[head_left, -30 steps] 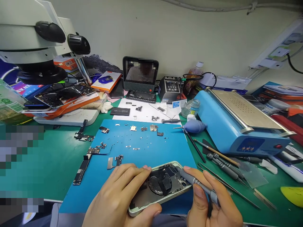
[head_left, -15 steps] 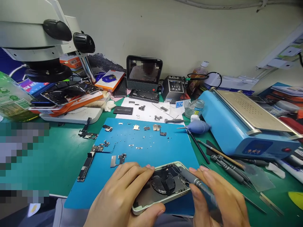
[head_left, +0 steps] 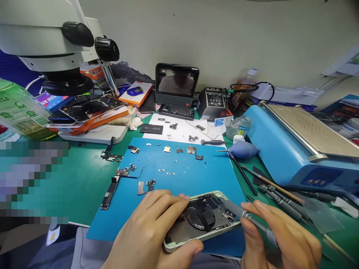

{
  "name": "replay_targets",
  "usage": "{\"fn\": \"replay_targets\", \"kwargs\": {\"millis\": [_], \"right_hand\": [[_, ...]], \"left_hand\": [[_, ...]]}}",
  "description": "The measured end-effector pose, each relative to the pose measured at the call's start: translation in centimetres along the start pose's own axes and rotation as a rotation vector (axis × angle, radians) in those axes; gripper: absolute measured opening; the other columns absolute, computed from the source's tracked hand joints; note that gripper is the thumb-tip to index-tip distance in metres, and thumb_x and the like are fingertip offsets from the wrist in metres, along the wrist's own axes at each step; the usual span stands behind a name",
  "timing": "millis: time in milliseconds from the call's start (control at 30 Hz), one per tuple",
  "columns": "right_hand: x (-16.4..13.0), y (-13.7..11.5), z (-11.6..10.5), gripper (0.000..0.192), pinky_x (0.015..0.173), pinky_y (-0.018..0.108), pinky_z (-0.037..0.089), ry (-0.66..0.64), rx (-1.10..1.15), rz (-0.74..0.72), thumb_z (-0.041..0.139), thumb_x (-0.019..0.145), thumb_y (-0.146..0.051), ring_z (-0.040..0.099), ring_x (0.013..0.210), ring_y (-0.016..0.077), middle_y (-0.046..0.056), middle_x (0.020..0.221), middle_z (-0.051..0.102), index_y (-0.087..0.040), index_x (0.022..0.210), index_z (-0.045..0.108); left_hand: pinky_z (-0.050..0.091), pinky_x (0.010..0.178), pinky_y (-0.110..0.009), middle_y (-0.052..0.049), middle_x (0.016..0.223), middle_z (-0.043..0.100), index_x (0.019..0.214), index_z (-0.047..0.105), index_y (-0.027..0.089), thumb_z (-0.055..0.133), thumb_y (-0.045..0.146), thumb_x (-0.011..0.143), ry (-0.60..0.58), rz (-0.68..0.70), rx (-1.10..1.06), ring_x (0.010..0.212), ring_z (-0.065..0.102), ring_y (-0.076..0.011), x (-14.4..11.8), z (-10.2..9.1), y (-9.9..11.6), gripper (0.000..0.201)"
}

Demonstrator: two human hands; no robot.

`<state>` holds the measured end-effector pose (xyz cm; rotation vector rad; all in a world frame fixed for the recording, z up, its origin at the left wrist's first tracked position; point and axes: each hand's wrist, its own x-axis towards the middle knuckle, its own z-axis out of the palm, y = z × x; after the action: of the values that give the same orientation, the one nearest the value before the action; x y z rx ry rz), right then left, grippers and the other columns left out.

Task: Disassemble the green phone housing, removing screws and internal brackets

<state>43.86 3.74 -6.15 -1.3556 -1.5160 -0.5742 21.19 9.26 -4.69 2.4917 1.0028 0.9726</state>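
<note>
The left hand (head_left: 151, 229) clamps the opened phone housing (head_left: 202, 220) at the near edge of the blue mat (head_left: 179, 175), fingers spread over its upper rim and thumb hooked under the near side, so the shell sits tilted up toward the person. The right hand (head_left: 280, 239) grips a grey screwdriver (head_left: 246, 216), fingers pinched around the shaft, and its tip rests inside the housing's top right corner, just beside the round black coil in the middle. Small parts lie scattered across the mat: a row of little brackets (head_left: 183, 150) near the far edge, tiny screws below them, and a long logic board (head_left: 110, 190) hanging off the left edge onto the green table cover (head_left: 81, 179). To the right, well clear of the hands, a blue dust blower (head_left: 242, 149) lies beside the blue heating machine (head_left: 294, 153), with a bundle of tools (head_left: 280, 200) fanned out in front of it. At the back stands a small screen (head_left: 176, 84), and a microscope (head_left: 56, 41) looms over the left side above a stack of phones.
</note>
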Motion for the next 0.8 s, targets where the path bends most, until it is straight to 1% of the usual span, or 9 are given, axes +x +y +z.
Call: {"fn": "replay_targets", "kwargs": {"millis": [100,200,300,400,467,533,633,733,800], "right_hand": [[-0.11,-0.03,-0.14,0.075,0.092,0.040,0.057,-0.061,0.018,0.032,0.071,0.091,0.007,0.077,0.104,0.0258,0.007,0.115,0.081,-0.027,0.157,0.061],[0.02,-0.26,-0.06,0.075,0.094,0.039,0.055,-0.032,-0.014,0.036,0.075,0.089,0.008,0.075,0.104,0.0242,0.005,0.111,0.081,-0.029,0.154,0.064],[0.37,-0.51,0.20,0.074,0.093,0.042,0.056,-0.017,0.049,0.038,0.069,0.094,0.008,0.075,0.106,0.0262,0.009,0.117,0.079,-0.026,0.159,0.058],[0.55,-0.51,0.29,0.078,0.090,0.038,0.055,0.002,0.038,0.006,0.074,0.089,0.010,0.074,0.101,0.0223,0.005,0.111,0.079,-0.030,0.155,0.062],[0.47,-0.39,0.26,0.076,0.093,0.041,0.054,-0.020,0.055,0.009,0.071,0.091,0.010,0.074,0.106,0.0245,0.005,0.112,0.079,-0.029,0.156,0.062],[0.32,-0.26,0.21,0.075,0.092,0.042,0.055,-0.039,0.082,0.006,0.068,0.092,0.011,0.074,0.106,0.0257,0.008,0.113,0.079,-0.025,0.157,0.060],[0.17,-0.11,0.17,0.078,0.090,0.040,0.055,-0.003,0.033,-0.025,0.074,0.088,0.010,0.074,0.101,0.0241,0.007,0.111,0.079,-0.026,0.156,0.062],[0.27,-0.05,0.16,0.074,0.093,0.045,0.055,-0.032,0.062,0.002,0.069,0.093,0.007,0.074,0.107,0.0279,0.011,0.117,0.078,-0.025,0.159,0.058],[0.40,-0.08,0.16,0.076,0.091,0.042,0.055,-0.028,0.051,-0.020,0.070,0.091,0.009,0.074,0.102,0.0253,0.009,0.113,0.079,-0.025,0.158,0.059]], "left_hand": [[0.066,0.084,-0.033,-0.006,0.108,0.083,0.126,0.075,0.017,0.052,0.056,0.111,0.013,-0.007,-0.015,0.099,0.076,-0.0226,0.43,-0.15,0.29,0.048],[0.065,0.085,-0.034,-0.006,0.109,0.083,0.128,0.075,0.016,0.052,0.055,0.112,-0.002,-0.008,-0.025,0.099,0.075,-0.0225,0.44,-0.28,0.35,0.048],[0.065,0.086,-0.035,-0.006,0.111,0.083,0.130,0.074,0.016,0.053,0.054,0.111,-0.016,-0.011,-0.042,0.100,0.075,-0.0231,0.30,-0.38,0.25,0.047],[0.064,0.088,-0.036,-0.007,0.114,0.082,0.132,0.073,0.016,0.055,0.053,0.111,-0.041,-0.022,-0.056,0.102,0.074,-0.0240,0.19,-0.46,0.19,0.047],[0.064,0.088,-0.037,-0.007,0.115,0.082,0.133,0.072,0.016,0.055,0.053,0.111,-0.051,-0.030,-0.061,0.103,0.074,-0.0245,0.15,-0.47,0.20,0.047],[0.064,0.088,-0.038,-0.007,0.115,0.082,0.135,0.072,0.016,0.055,0.053,0.111,-0.057,-0.035,-0.064,0.103,0.073,-0.0248,0.11,-0.46,0.23,0.047],[0.064,0.088,-0.038,-0.007,0.116,0.081,0.135,0.072,0.017,0.055,0.053,0.111,-0.063,-0.039,-0.068,0.104,0.073,-0.0248,0.05,-0.43,0.26,0.046],[0.064,0.090,-0.037,-0.007,0.116,0.081,0.135,0.071,0.016,0.055,0.053,0.111,-0.067,-0.037,-0.066,0.104,0.073,-0.0246,0.02,-0.42,0.24,0.047],[0.063,0.090,-0.036,-0.008,0.117,0.082,0.135,0.071,0.015,0.056,0.052,0.111,-0.068,-0.032,-0.067,0.105,0.073,-0.0246,0.04,-0.42,0.22,0.047]]}}
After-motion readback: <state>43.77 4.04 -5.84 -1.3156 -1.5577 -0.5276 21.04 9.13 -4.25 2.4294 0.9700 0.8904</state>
